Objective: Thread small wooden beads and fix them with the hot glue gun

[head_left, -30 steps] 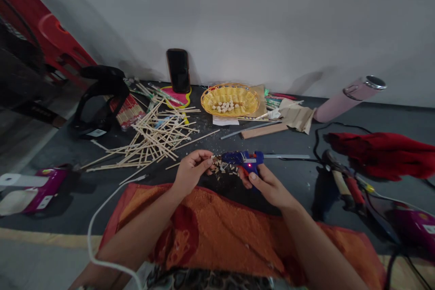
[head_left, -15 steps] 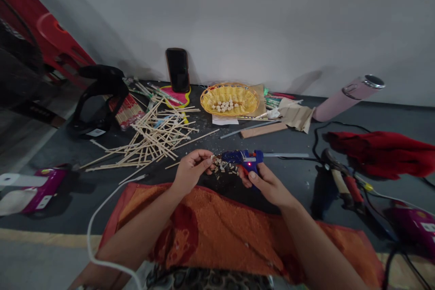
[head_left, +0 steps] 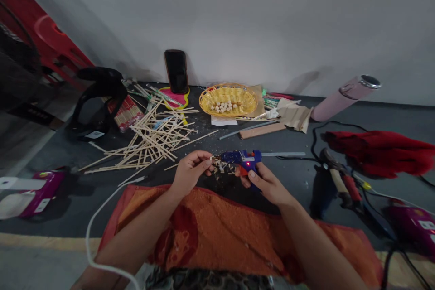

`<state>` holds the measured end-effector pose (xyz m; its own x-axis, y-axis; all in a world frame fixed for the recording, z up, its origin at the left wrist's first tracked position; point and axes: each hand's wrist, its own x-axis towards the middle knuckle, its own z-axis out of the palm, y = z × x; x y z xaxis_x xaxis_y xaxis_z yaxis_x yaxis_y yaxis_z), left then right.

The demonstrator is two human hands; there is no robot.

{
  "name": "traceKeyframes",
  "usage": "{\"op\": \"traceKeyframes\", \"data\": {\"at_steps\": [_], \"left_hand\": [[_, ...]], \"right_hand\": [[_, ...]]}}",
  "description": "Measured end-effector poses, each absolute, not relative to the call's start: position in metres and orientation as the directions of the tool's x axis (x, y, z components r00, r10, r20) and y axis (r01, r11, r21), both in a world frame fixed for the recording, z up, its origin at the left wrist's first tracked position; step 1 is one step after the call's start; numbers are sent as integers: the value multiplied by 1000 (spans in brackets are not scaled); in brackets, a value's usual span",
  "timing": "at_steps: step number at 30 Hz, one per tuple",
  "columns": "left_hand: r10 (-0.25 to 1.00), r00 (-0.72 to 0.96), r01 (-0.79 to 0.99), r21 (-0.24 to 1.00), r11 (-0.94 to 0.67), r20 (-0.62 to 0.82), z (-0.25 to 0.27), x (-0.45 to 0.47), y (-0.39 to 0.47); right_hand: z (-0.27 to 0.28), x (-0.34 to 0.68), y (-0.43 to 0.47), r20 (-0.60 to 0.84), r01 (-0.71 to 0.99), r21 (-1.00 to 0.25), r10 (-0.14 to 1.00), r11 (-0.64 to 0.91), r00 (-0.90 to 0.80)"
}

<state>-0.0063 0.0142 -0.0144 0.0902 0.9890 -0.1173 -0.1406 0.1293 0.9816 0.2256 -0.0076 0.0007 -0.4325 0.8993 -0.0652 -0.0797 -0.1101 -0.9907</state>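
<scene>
My right hand (head_left: 263,180) is wrapped round the grip of a blue glue gun (head_left: 234,157), whose red light is lit. A clear glue stick (head_left: 283,154) juts from its back end. My left hand (head_left: 192,170) pinches a tiny pale piece (head_left: 211,158) at the gun's nozzle; fingers and nozzle hide most of it. Short cut bits of wooden stick (head_left: 220,168) lie scattered under the nozzle. An orange cloth (head_left: 224,226) is spread beneath my forearms.
Behind my hands a yellow wicker basket (head_left: 227,99) holds small pale clusters. Thin wooden sticks (head_left: 149,140) pile at left, near a propped phone (head_left: 176,71). At right are a pink bottle (head_left: 340,99), a red cloth (head_left: 380,152), pliers (head_left: 341,181) and cables.
Both hands keep nearly the same pose, with the glue gun's nozzle still at the left fingertips. The whole view has shifted slightly.
</scene>
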Motion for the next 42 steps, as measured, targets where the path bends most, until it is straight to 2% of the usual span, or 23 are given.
{"op": "traceKeyframes", "data": {"at_steps": [3,8,13,16,18,20,22,24,26,27,29,32,37,42], "left_hand": [[989,84,-163,978,133,-120,-14,-6,14],[990,74,-179,975,134,-123,-13,-7,14],[990,79,-166,977,130,-118,-13,-5,14],[991,73,-163,979,123,-112,-12,-5,13],[992,60,-166,979,120,-111,-12,-5,13],[993,52,-177,977,117,-110,-12,-6,13],[993,50,-190,975,111,-104,-13,-6,13],[994,53,-189,977,102,-93,-13,-6,13],[995,56,-181,979,91,-82,-13,-6,13],[995,57,-177,980,86,-77,-13,-6,13],[996,59,-171,982,82,-73,-13,-7,12],[996,61,-169,982,79,-70,-13,-7,12],[994,76,-146,985,90,-79,-12,-6,12],[990,104,-86,991,102,-93,-12,-5,10]], "right_hand": [[-1,227,-5,-100,-167,-971,921,-174,-377],[-3,245,8,-195,-333,-919,978,-209,-75],[-6,274,26,-270,-292,-921,963,-257,3],[-15,287,34,-188,-60,-982,974,-182,125],[-20,295,37,-56,234,-966,970,-113,237],[-22,304,38,68,550,-827,949,-119,308],[-19,309,35,178,759,-632,923,-158,340],[-13,306,31,328,861,-493,890,-124,316],[-8,293,26,442,891,-454,867,-4,229],[-7,284,23,452,879,-472,875,71,172],[-9,264,19,384,809,-553,923,201,33],[-19,239,14,231,747,-609,961,265,-153],[-28,220,12,216,720,-616,947,320,-237],[-28,204,12,176,773,-530,937,349,-302]]}}
